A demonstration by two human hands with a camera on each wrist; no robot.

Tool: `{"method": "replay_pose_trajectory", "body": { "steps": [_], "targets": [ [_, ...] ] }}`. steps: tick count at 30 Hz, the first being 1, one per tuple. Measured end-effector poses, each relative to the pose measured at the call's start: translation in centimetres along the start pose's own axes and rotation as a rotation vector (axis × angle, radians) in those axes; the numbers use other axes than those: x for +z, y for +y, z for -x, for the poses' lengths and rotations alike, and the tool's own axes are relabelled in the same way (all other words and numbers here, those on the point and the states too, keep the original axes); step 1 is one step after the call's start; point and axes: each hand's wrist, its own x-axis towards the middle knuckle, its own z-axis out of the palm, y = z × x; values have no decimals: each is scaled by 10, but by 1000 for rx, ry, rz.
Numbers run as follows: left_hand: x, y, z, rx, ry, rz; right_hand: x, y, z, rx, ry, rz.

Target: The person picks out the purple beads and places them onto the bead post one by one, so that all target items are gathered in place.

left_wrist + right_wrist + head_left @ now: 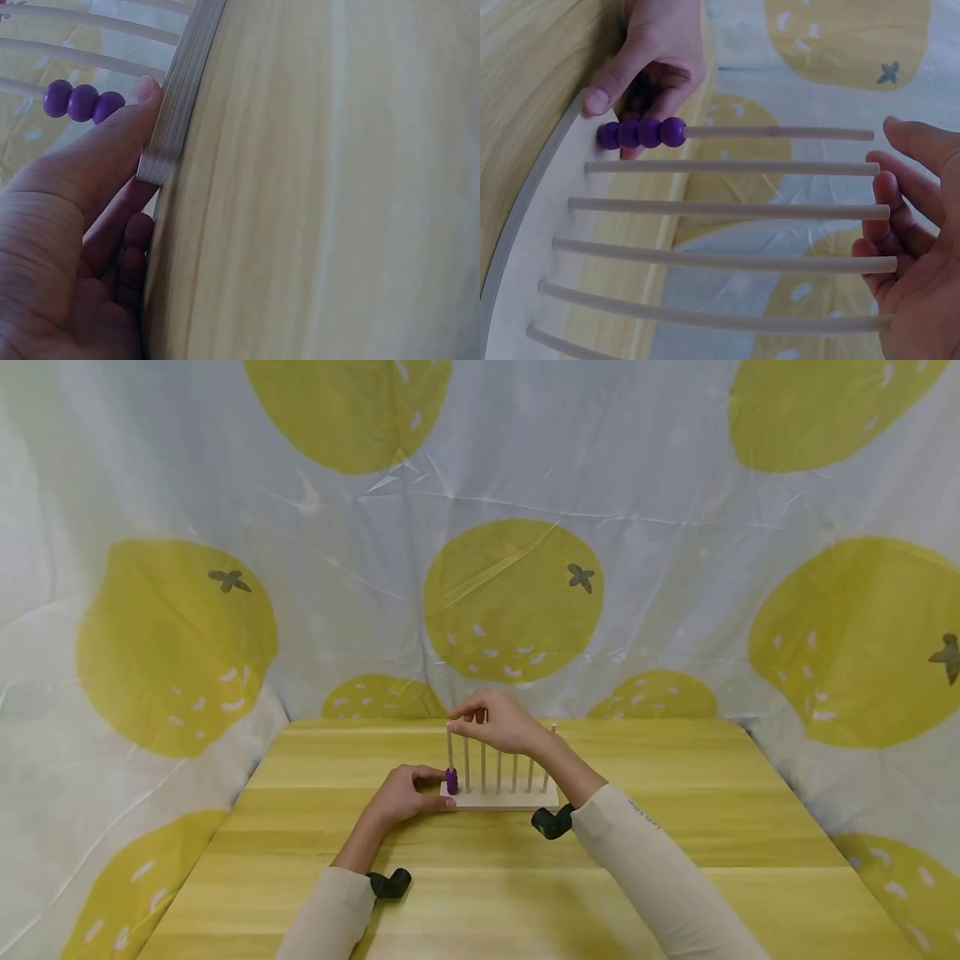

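Observation:
A pale wooden stand (506, 802) with a row of upright rods sits on the table. Several purple beads (651, 133) are stacked at the bottom of its leftmost rod (787, 133); the other rods in view carry none. My left hand (403, 794) holds the left end of the base (178, 97), thumb at the front edge and fingers on the far side, around the beads. Over the top of the leftmost rod hovers my right hand (501, 723). Its thumb (915, 142) is just off the rod's tip, its fingers are loosely bent, and nothing is between them.
The stand rests toward the far edge of the wood-grain table (465, 893). Behind it hangs a pale cloth (660, 610) with large yellow fruit prints. A black wrist camera (551, 822) sits by the right cuff, another camera (392, 883) by the left.

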Motion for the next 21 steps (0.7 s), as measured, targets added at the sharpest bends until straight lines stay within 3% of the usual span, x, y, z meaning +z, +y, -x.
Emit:
{"method": "replay_pose_trajectory", "body": {
  "steps": [9,21],
  "targets": [
    [-1,0,-1,-27,-4,-8,-12,2,8,-5,9,-33],
    [0,2,-1,-9,0,-6,-46,18,41,78,93,-50]
  ]
}}
